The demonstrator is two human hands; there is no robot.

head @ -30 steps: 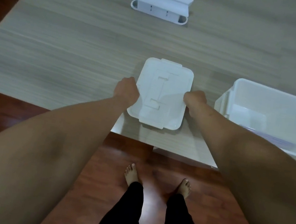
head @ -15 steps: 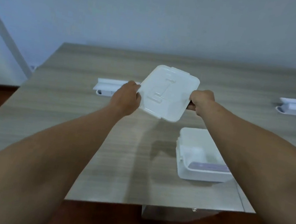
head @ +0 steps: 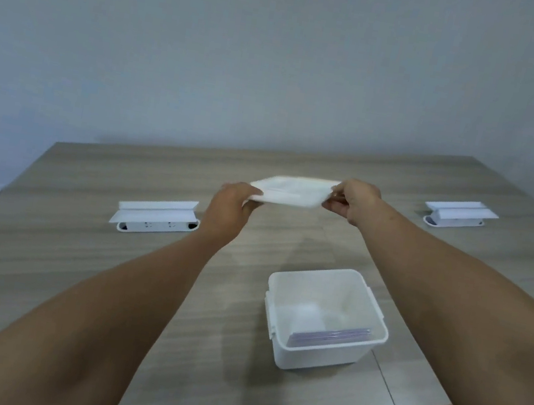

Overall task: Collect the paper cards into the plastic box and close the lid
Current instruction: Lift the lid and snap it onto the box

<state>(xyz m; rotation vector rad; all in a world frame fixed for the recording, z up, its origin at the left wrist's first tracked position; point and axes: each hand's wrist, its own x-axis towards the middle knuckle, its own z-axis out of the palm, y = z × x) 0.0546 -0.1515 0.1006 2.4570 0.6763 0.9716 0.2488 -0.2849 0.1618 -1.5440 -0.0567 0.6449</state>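
I hold a white plastic lid (head: 291, 190) in the air, nearly flat and blurred by motion. My left hand (head: 228, 208) grips its left edge and my right hand (head: 354, 198) pinches its right edge. Below and nearer to me, the white plastic box (head: 316, 352) stands open on the wooden table (head: 59, 261). A stack of purple-edged paper cards (head: 330, 336) lies inside it against the near wall. The lid hangs above and beyond the box, apart from it.
Two white cable boxes with flipped-up flaps rest on the table, one at the left (head: 156, 217) and one at the far right (head: 458, 213). The table's near edge runs close to the box. A pale wall stands behind the table.
Both hands lifted the lid off the table and tipped it from facing me to almost level. The view has swung upward, so the box now appears lower and closer.
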